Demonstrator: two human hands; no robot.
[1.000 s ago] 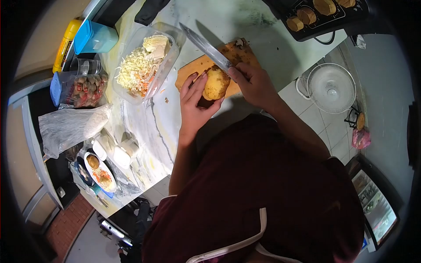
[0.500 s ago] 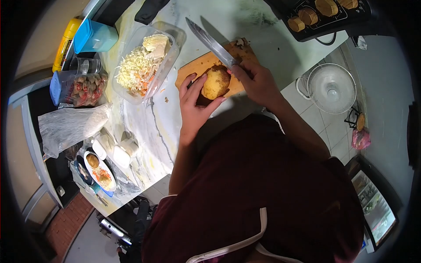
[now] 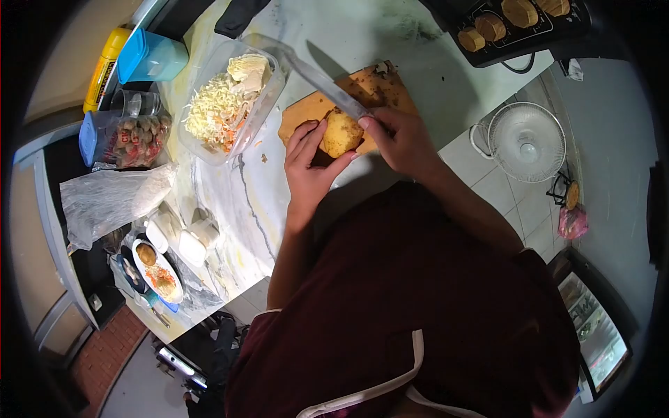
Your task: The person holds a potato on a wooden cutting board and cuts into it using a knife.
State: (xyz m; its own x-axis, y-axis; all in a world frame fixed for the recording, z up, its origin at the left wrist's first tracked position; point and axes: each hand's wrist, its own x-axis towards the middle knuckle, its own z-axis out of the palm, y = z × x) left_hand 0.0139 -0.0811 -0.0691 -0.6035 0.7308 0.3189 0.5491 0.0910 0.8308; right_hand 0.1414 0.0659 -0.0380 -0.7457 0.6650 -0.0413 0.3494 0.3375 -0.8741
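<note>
A yellow potato (image 3: 343, 136) with brown patches of skin is gripped between the fingers and thumb of my left hand (image 3: 308, 157). It is held over a wooden cutting board (image 3: 401, 97) strewn with dark bits of peel. My right hand (image 3: 401, 139) is closed around the handle of a large knife (image 3: 327, 85), whose blade points to the upper left. The blade lies close above the potato; whether it touches I cannot tell. My right thumb is beside the potato's right side.
Left of the board stands a clear plastic container (image 3: 240, 143) of shredded cabbage and carrot. Further left are a blue-lidded tub (image 3: 160, 59), a bag (image 3: 115, 202), white containers (image 3: 195, 245) and an oval plate (image 3: 178, 287). A stove (image 3: 536, 38) stands upper right; a strainer (image 3: 527, 143) sits lower down.
The knife has swung lower and to the left, bringing its blade nearer the potato. The right hand has shifted slightly left and down. My left hand holds its place.
</note>
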